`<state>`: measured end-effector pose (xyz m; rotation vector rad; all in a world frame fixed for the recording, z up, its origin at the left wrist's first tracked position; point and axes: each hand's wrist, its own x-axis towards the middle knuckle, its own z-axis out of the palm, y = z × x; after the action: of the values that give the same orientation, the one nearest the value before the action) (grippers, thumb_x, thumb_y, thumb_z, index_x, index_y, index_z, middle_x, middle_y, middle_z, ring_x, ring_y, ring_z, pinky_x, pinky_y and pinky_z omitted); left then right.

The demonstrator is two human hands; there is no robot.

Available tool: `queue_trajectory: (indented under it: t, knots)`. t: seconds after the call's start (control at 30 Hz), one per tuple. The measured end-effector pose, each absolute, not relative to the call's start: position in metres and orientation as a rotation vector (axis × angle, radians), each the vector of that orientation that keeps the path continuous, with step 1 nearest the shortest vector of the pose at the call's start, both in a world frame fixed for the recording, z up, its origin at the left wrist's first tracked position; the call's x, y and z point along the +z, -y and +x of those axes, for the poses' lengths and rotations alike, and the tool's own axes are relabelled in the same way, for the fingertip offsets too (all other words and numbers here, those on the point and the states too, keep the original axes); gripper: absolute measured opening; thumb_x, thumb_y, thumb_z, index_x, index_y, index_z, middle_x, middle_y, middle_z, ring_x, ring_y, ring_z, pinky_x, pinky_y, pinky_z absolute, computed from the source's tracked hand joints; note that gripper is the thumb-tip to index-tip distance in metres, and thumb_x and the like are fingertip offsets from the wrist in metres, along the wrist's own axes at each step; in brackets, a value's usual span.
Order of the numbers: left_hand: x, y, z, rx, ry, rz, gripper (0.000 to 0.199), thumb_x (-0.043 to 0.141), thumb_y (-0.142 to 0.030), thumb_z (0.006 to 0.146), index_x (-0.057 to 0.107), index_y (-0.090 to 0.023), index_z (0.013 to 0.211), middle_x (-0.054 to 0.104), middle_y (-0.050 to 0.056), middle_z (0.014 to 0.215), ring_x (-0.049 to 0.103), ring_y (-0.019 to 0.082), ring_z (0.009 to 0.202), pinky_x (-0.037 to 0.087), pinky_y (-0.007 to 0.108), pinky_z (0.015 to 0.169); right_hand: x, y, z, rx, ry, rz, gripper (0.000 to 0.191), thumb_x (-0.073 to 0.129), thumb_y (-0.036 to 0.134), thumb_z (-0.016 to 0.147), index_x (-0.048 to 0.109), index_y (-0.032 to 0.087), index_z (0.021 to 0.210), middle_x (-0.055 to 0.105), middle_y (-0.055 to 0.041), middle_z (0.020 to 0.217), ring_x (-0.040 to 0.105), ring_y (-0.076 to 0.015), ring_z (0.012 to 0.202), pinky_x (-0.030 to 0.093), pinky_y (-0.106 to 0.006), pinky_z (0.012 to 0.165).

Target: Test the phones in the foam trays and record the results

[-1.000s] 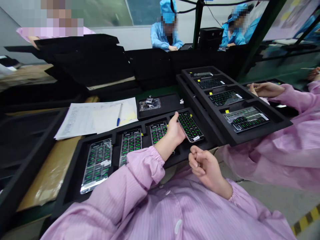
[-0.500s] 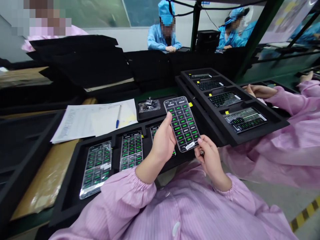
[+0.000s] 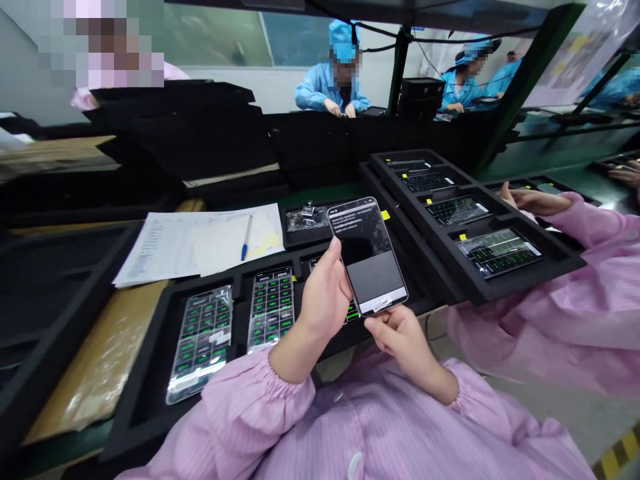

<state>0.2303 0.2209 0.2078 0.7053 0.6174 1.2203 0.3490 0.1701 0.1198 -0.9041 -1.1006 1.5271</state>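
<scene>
My left hand (image 3: 325, 293) is closed around the left side of a smartphone (image 3: 373, 240), its thumb along the edge. The phone is tilted up toward me; its screen shows a dark page with small white text at the top and a grey block below. A white label strip sits at its bottom edge. My right hand (image 3: 397, 337) grips that bottom edge with curled fingers and thumb. Below and left, a black foam tray (image 3: 150, 360) holds several phones with green-lettered grids, one phone (image 3: 200, 340) at the left and another (image 3: 271, 307) beside it. A further one is partly hidden behind my left hand.
Papers (image 3: 155, 247) with a blue pen (image 3: 247, 238) lie behind the tray, next to a bag of small metal parts (image 3: 307, 217). A second foam tray (image 3: 470, 283) of phones stands at right, near a co-worker's hand (image 3: 530, 200). Dark foam trays (image 3: 175, 140) are stacked behind.
The held phone's screen has gone from a green-lettered grid to a dark page with text and a grey block. My right hand has shifted left from the lower right corner along the bottom edge.
</scene>
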Motion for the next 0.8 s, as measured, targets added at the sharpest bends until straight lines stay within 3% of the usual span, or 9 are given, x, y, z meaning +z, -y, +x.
queue_trajectory:
  t: [0.17, 0.37, 0.8]
  knots:
    - [0.201, -0.217, 0.226, 1.214, -0.571, 0.71, 0.043, 0.064, -0.05, 0.086, 0.065, -0.018, 0.115, 0.072, 0.01, 0.11, 0.061, 0.035, 0.12, 0.052, 0.047, 0.098, 0.124, -0.169, 0.344, 1.469, 1.091, -1.017, 0.057, 0.076, 0.064, 0.073, 0.044, 0.02, 0.054, 0.035, 0.0065, 0.044, 0.024, -0.0046, 0.04, 0.018, -0.021, 0.039]
    - [0.195, -0.211, 0.22, 1.235, -0.545, 0.765, 0.045, 0.067, -0.041, 0.081, 0.06, -0.021, 0.121, 0.068, 0.008, 0.122, 0.057, 0.031, 0.125, 0.05, 0.042, 0.101, 0.121, -0.166, 0.337, 1.409, 1.133, -1.102, 0.061, 0.072, 0.07, 0.072, 0.041, 0.021, 0.05, 0.035, 0.0052, 0.044, 0.025, -0.0056, 0.041, 0.022, -0.022, 0.04]
    - [0.187, -0.208, 0.211, 1.241, -0.576, 0.806, 0.042, 0.067, -0.03, 0.074, 0.061, -0.02, 0.114, 0.065, 0.006, 0.126, 0.055, 0.03, 0.126, 0.048, 0.04, 0.101, 0.114, -0.162, 0.331, 1.341, 1.178, -1.151, 0.058, 0.071, 0.068, 0.075, 0.049, 0.019, 0.054, 0.039, 0.0042, 0.046, 0.029, -0.0071, 0.043, 0.027, -0.023, 0.043]
